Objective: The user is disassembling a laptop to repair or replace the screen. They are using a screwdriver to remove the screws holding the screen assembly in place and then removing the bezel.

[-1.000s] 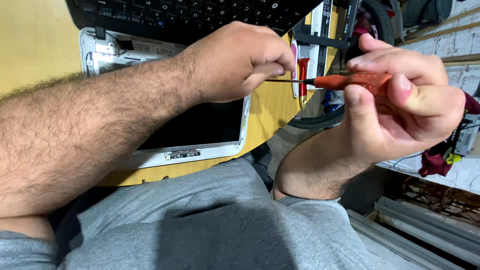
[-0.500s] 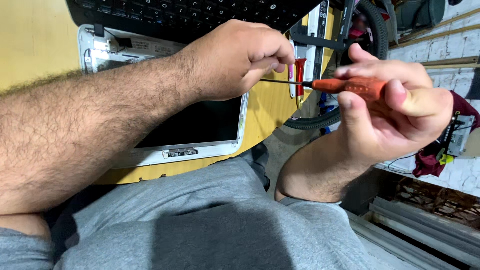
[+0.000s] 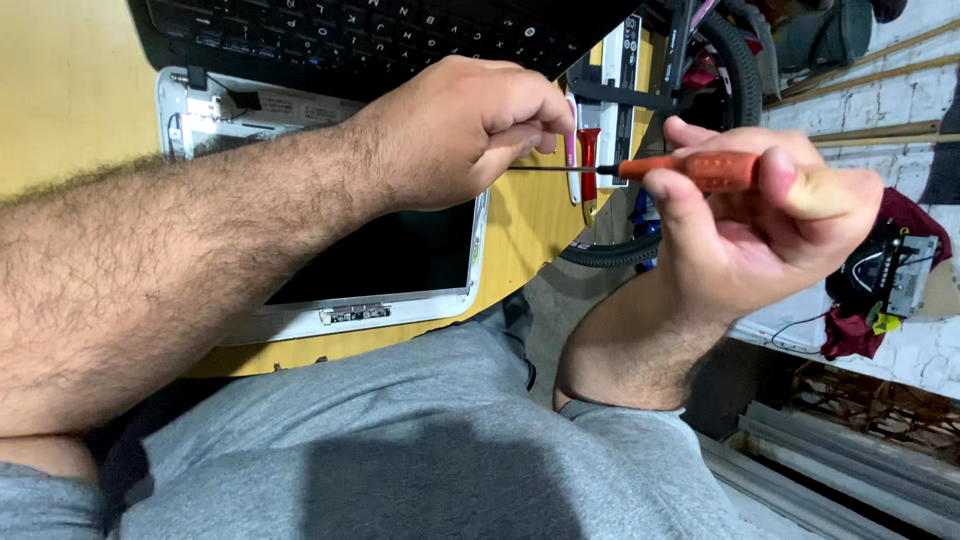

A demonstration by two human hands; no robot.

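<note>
Fingers of my right hand are wrapped round the orange screwdriver, thumb on the handle end, which I judge steadies it for fine work. My left hand is clenched, fingertips pinched at the tip of the thin shaft; whether they hold something small there I cannot tell. Its long axis runs level, tip pointing left, above the edge of the yellow bench, beside the opened white device and the black keyboard.
</note>
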